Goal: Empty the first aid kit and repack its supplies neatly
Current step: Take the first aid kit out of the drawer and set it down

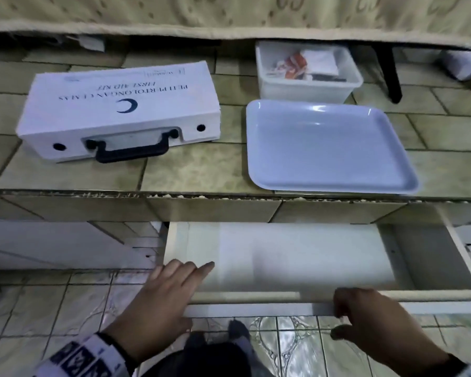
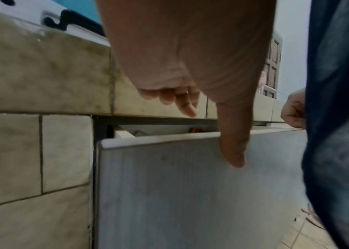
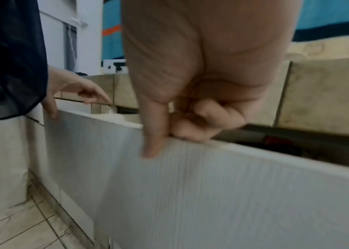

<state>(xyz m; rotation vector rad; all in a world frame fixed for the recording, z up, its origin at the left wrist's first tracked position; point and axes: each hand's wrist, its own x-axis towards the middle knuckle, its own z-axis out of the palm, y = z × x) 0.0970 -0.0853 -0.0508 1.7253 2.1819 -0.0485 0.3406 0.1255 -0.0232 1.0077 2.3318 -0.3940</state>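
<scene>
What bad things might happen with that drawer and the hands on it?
1. Pinched fingers: the right hand grips the front edge of the open drawer, fingers curled over the top, and the left hand rests at its corner. A quick push in might trap them under the tiled counter.
2. The tray sits close to the counter's front edge, so a bump may knock it off.

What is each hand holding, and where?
Right hand grips the white drawer front at its top edge; left hand rests there, fingers straight.
</scene>
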